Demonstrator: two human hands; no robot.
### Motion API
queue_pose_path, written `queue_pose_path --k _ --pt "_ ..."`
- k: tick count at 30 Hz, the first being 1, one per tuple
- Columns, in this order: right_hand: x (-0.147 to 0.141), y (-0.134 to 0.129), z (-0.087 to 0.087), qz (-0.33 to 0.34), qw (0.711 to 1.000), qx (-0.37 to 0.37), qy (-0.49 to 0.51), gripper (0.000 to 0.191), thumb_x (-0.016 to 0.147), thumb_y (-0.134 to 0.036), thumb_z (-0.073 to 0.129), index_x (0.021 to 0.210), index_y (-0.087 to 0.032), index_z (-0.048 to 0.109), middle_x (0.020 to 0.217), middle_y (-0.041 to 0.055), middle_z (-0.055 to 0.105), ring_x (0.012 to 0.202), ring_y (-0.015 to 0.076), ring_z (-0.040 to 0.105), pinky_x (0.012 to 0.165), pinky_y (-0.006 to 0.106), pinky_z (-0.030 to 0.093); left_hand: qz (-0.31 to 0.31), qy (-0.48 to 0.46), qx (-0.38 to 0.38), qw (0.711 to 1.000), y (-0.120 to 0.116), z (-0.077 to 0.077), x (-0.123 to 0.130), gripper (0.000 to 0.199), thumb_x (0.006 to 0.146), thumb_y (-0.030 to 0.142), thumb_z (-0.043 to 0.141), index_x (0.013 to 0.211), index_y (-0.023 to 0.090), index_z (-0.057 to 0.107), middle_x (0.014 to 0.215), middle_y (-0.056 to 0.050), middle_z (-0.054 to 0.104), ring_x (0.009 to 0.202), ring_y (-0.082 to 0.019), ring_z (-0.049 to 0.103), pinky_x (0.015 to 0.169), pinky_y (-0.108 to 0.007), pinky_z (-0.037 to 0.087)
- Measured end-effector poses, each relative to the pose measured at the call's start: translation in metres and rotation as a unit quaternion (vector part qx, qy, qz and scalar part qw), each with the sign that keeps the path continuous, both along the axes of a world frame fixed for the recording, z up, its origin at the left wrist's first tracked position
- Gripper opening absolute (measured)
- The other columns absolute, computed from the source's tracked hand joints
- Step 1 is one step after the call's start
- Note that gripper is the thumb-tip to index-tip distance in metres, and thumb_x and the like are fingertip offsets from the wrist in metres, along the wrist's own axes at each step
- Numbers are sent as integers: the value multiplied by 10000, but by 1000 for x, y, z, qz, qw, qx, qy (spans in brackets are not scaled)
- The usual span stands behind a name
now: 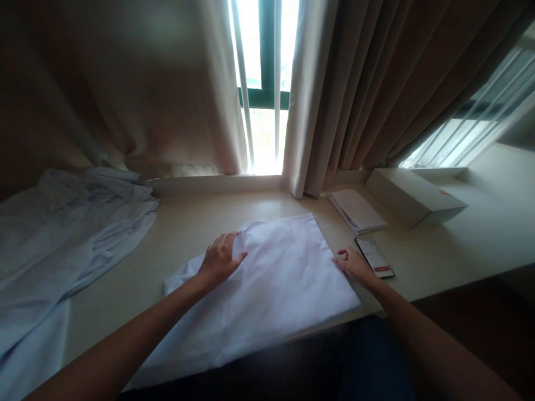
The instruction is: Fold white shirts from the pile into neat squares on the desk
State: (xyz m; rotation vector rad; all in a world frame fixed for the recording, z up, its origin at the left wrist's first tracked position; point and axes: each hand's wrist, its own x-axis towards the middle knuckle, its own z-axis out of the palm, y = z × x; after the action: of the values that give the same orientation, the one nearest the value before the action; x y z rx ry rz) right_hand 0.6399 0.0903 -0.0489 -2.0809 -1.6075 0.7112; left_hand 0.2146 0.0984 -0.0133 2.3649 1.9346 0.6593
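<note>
A white cloth (288, 273) lies partly folded on the table, its near edge reaching the table's front edge. On its left part rests my left hand (221, 256), fingers apart, with the thumb over a raised fold. At the cloth's right edge is my right hand (349, 263), its thumb and fingers pinched on the edge. The left end of the cloth is loose and wrinkled under my left forearm.
A heap of white cloth (71, 223) covers the table's left side. Right of my right hand lie a phone (375, 259), a folded white cloth (357, 210) and a box (413, 195). Curtains (351, 83) hang behind the pale table (438, 250).
</note>
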Motion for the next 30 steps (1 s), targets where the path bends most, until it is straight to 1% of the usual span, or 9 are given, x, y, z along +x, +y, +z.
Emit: queue_pose_path --k 3,5,6,8,10,13,22,26,30 --pt "7 -38 -2 43 998 -40 -33 391 771 -514 605 816 -133 683 759 55 675 680 163 599 574 237 365 -92 32 43 994 -82 -9 15 476 867 357 532 1308 189 473 1321 -122 533 1276 -276 448 1086 -460 330" --pt "10 -57 -2 58 996 -57 -34 440 793 -553 547 707 -139 668 691 47 659 662 168 591 567 244 347 -164 55 38 984 -130 -18 36 477 869 357 535 1318 207 480 1378 -111 498 1332 -280 389 1118 -480 288" --pt "10 -65 -3 58 996 -59 -29 458 801 -563 527 683 -141 662 665 43 651 651 168 588 563 246 341 -204 65 32 976 -148 -24 49 494 861 364 546 1326 211 480 1400 -106 483 1352 -282 365 1126 -482 277" --pt "11 -76 -3 43 998 -46 -18 463 806 -566 512 689 -144 663 663 38 654 652 169 590 567 246 338 -238 75 24 968 -173 -37 74 493 848 330 560 1325 220 495 1405 -98 487 1368 -287 345 1138 -504 251" --pt "11 -81 -3 17 1000 -24 -10 433 803 -542 523 718 -145 673 692 40 669 668 170 599 580 246 344 -237 76 19 968 -181 -48 92 480 854 297 550 1326 223 503 1396 -97 502 1369 -286 347 1132 -515 254" --pt "8 -83 -6 -15 1000 1 -17 392 797 -506 538 728 -147 679 712 48 681 681 175 605 591 247 349 -223 76 8 972 -175 -58 101 471 881 308 523 1345 229 492 1420 -103 481 1383 -288 327 1131 -534 240" --pt "-2 -77 -15 -35 994 47 -94 315 851 -429 510 773 -166 666 772 63 683 702 173 587 610 251 346 -264 137 -23 955 -158 -47 87 589 886 471 517 1429 284 386 1504 -92 372 1419 -296 251 1138 -561 173" --pt "-9 -84 -18 -20 984 67 -165 260 885 -357 492 801 -164 645 847 88 666 798 185 579 694 256 373 -235 121 -12 964 -168 -51 93 583 883 413 535 1432 291 385 1512 -92 358 1423 -291 244 1132 -547 212" --pt "-19 -91 -25 -29 967 113 -227 212 905 -295 478 849 -159 631 921 113 643 893 211 562 790 274 378 -209 112 -5 971 -177 -58 97 515 920 335 476 1427 325 390 1510 -68 367 1416 -284 266 1113 -551 253"
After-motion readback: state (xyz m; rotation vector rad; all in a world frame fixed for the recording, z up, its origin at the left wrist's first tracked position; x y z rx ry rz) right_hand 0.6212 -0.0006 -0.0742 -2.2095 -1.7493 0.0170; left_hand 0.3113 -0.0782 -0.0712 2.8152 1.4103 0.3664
